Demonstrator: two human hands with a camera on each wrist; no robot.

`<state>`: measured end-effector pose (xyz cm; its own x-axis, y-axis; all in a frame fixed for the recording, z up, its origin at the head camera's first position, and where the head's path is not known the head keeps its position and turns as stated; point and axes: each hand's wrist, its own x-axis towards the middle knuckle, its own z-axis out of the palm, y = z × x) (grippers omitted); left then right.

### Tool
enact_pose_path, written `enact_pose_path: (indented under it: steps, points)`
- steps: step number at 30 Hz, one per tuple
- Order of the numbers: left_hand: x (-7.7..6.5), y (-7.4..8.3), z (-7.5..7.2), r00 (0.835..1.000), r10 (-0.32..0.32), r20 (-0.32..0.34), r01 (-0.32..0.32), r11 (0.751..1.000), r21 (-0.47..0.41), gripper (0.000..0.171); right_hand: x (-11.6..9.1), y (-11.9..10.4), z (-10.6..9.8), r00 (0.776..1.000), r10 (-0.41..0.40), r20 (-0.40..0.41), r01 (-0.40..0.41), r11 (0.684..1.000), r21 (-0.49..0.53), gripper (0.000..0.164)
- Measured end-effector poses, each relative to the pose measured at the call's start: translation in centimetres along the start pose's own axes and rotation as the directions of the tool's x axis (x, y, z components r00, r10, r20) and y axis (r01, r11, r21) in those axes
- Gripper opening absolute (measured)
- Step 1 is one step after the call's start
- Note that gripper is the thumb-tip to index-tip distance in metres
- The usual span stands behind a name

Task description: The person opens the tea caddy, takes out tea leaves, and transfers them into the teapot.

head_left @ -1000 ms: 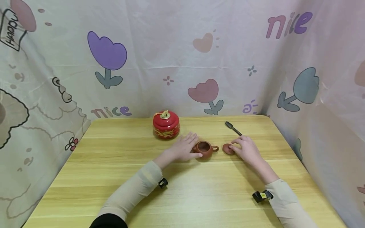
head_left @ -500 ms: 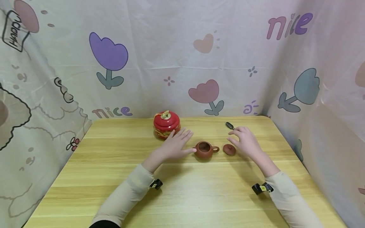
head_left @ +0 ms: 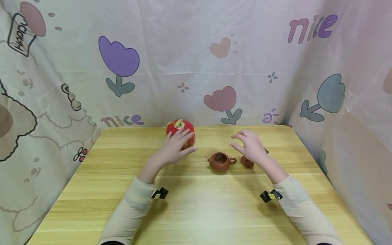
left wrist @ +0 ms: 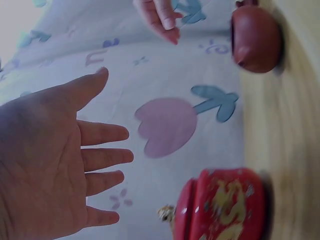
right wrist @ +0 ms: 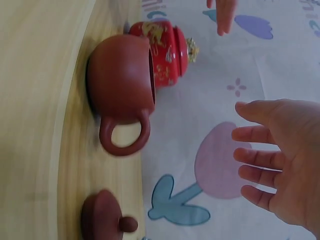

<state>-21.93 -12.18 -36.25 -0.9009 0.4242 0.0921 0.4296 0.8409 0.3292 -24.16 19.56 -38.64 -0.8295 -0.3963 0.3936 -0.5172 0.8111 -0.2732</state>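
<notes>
My left hand [head_left: 172, 147], fingers spread and relaxed, overlaps the red lidded jar [head_left: 189, 141] in the head view and holds nothing. That jar shows a gold dragon and a gold knob on its lid in the left wrist view. A small brown clay teapot [head_left: 219, 165] stands lidless between my hands, its spout to the left and handle to the right. Beyond its handle lies the teapot lid [head_left: 246, 163], knob up, partly covered by my right hand [head_left: 249, 146]. That hand hovers with loosely bent fingers and an empty palm, as the right wrist view [right wrist: 295, 160] confirms.
The light wooden table [head_left: 196, 211] reaches back to a patterned cloth backdrop [head_left: 171, 51], with cloth on both sides too. A bit of the black-handled tool [head_left: 266, 150] shows beside the right hand; the rest is hidden behind it.
My left hand has left the teapot's spout and moved left to the jar. My right hand has let go of the lid, risen and shifted left and away, now covering most of the black tool.
</notes>
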Motion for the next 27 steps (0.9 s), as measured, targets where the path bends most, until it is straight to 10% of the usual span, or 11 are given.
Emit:
enact_pose_path:
  steps: [14,27]
  points:
    - [0.5,-4.5,-2.5,0.987,-0.117,-0.110,0.106,0.990,-0.096,0.065,2.5,-3.4,2.7,0.996,-0.090,0.009,0.089,0.995,0.052,0.046]
    - [2.7,-7.7,-1.3,0.945,-0.153,-0.290,0.140,0.988,-0.064,0.052,5.8,-6.4,5.3,0.997,-0.039,0.072,0.035,0.998,0.052,0.062]
